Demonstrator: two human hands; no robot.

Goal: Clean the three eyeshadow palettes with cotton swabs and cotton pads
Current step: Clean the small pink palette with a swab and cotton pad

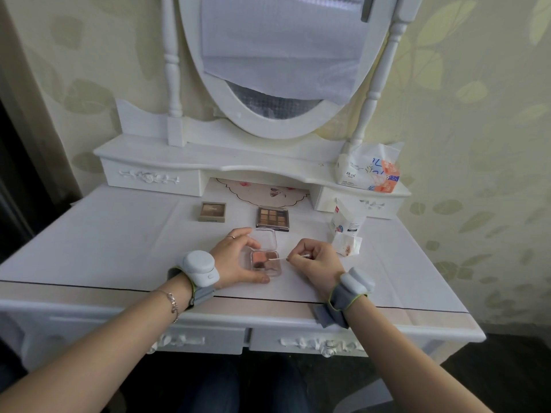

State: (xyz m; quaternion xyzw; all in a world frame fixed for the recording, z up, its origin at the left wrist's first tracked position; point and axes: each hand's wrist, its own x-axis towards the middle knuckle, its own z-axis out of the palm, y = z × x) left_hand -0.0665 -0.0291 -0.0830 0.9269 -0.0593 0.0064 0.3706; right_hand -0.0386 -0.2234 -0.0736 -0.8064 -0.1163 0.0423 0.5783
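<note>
On the white desk [119, 234], two closed palettes [212, 212] [272, 218] wait behind. The left hand [235, 260] curls its fingers around the open clear palette [265, 260], steadying it, while the right hand [316, 260] pinches a cotton swab [293, 258], tip over the pans.

Open palette [265, 261] lay at frame centre on the dressing table [119, 234], between left hand [235, 260] and right hand [316, 260]. Behind it — two more palettes [212, 211] [272, 218], side by side. Right of centre: swab packet [347, 220], used pad [346, 245] before it. Tissue pack [369, 168] on shelf, upper right.
</note>
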